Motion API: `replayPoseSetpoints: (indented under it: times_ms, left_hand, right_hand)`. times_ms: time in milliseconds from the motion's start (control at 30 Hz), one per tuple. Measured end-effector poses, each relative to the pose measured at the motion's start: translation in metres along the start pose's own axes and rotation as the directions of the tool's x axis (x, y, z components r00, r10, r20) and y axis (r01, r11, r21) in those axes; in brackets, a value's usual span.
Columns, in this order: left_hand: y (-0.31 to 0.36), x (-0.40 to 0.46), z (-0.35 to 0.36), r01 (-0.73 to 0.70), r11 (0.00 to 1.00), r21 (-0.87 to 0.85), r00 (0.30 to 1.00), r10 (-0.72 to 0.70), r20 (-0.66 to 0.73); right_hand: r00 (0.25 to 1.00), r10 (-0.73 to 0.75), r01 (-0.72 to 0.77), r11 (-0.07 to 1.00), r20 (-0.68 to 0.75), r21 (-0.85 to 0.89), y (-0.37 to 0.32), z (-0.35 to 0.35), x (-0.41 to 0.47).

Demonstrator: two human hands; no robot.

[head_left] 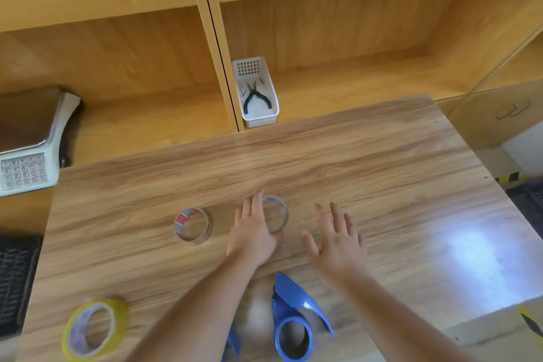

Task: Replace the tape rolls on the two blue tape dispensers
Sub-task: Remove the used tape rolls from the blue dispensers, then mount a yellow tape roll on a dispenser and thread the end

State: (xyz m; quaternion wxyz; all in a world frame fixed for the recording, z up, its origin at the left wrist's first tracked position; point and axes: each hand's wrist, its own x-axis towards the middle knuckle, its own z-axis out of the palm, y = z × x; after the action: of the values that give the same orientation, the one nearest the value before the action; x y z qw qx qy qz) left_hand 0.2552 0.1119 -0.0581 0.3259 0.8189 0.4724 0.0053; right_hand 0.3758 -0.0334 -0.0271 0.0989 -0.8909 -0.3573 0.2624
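Observation:
One blue tape dispenser (293, 323) lies at the table's near edge between my forearms, its ring bare. A second blue dispenser (232, 342) is mostly hidden under my left forearm. My left hand (252, 232) rests flat with fingers apart, touching the left side of a thin grey cardboard ring (277, 213). My right hand (338, 238) hovers open to the right of that ring, holding nothing. A nearly spent roll with a red-and-white core (193, 226) stands left of my left hand. A full yellowish tape roll (94, 328) lies at the near left.
The wooden table (382, 185) stands against open shelving. A white basket (258, 97) with green-handled pliers sits on the shelf behind. A weighing scale (29, 141) is at the left, black crates (14, 282) at both sides.

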Motion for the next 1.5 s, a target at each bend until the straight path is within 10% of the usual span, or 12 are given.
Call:
replayPoseSetpoints:
  times_ms: [733, 967, 1500]
  left_hand:
    - [-0.021, -0.012, 0.003, -0.075, 0.995, -0.060, 0.997, 0.073, -0.034]
    - [-0.061, -0.074, -0.046, -0.140, 0.977, 0.160, 0.978, 0.162, -0.131]
    - [-0.229, -0.197, -0.109, 0.409, 0.895, 0.177, 0.904, -0.371, -0.212]
  right_hand:
    - [0.999, -0.042, 0.043, 0.996, 0.014, -0.081, -0.022, 0.017, -0.033]
    - [0.992, -0.124, 0.126, 0.989, 0.027, -0.081, -0.073, 0.028, -0.060]
    - [0.925, -0.292, 0.305, 0.952, 0.242, -0.019, -0.148, 0.108, -0.132]
